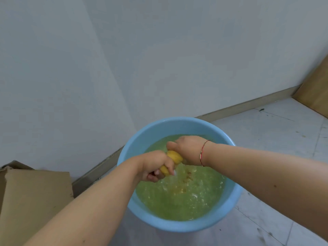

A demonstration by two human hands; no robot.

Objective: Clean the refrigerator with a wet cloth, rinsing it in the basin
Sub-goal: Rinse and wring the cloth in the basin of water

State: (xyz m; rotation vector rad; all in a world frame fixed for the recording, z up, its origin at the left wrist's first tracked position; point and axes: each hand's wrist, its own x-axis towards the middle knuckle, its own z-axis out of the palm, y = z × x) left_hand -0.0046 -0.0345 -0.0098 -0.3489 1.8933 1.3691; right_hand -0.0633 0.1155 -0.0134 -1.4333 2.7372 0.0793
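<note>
Yellow, soft and sodden, the cloth [173, 161] twists between your clenched left hand [156, 166] and right hand [188, 150] above the basin [134, 150]; grip both ends, as it probably slips.

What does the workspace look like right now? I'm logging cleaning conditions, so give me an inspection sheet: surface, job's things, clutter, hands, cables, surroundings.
Surface: pale tiled floor with dark scuffs and specks.
Job's things: blue basin on the floor, holding greenish, bubbly water; yellow cloth twisted above it, water running off; refrigerator not in view.
Clutter: cardboard box on the left, beside the basin.
Hands: left hand and right hand each grip one end of the cloth; red string bracelet on the right wrist.
Cables: nothing seen.
Surroundings: grey wall with a baseboard; brown panel at far right.
</note>
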